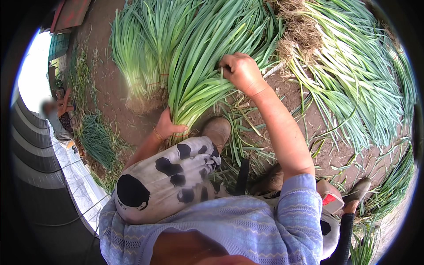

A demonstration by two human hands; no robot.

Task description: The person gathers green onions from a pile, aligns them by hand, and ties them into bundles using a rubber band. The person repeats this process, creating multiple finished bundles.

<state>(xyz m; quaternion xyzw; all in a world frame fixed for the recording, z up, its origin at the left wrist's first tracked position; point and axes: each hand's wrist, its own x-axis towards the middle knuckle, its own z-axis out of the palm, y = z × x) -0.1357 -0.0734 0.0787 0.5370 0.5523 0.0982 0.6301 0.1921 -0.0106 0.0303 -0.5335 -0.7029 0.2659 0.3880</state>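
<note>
My left hand (167, 126) grips the pale lower stalks of a thick bundle of long green allium leaves (195, 63), just above an orange-red band (181, 135). The bundle lies in front of my raised knee, its tops fanning away from me. My right hand (243, 71) is at the bundle's right side, fingers curled, with a thin pale leaf strip (222, 72) at the fingertips. Left of it, banded bundles (135, 63) stand with their roots (145, 103) on the soil. The held bundle's root end is hidden behind my trouser leg.
A large pile of similar plants (357, 79) with dry brown roots (299, 33) lies at right. Loose leaves litter the soil (281, 114) around my shoe (217, 131). A pink container (330, 195) is near my right elbow. Another person (58, 122) is at far left beside a heap of greens (96, 140).
</note>
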